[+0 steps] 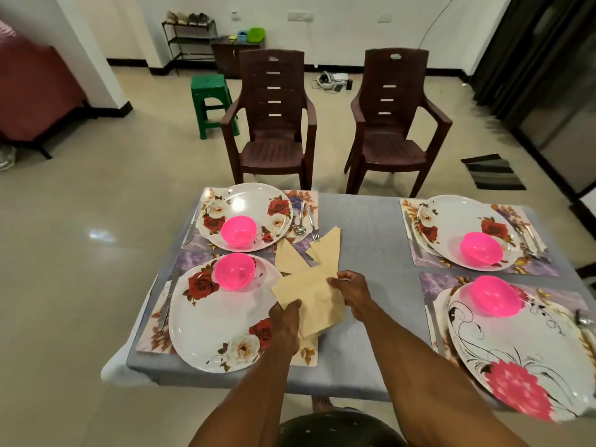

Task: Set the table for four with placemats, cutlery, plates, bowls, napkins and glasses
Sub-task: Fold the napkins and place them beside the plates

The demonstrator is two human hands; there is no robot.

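Both hands hold a beige napkin [317, 301] just right of the near left plate [222, 317]. My left hand [285, 321] pinches its near left edge, while my right hand [350, 290] grips its far right corner. Two more folded beige napkins [325, 250] lie beyond it, between the two left settings. All four floral placemats carry a plate and a pink bowl: far left bowl [238, 231], near left bowl [233, 271], far right bowl [480, 248], near right bowl [495, 296]. A spoon and fork [306, 221] lie right of the far left plate [245, 214].
The table has a grey cloth [371, 240]. Two brown plastic chairs [274, 124] stand beyond its far edge, and a green stool [213, 104] is behind them on the left. A knife [167, 301] lies left of the near left plate.
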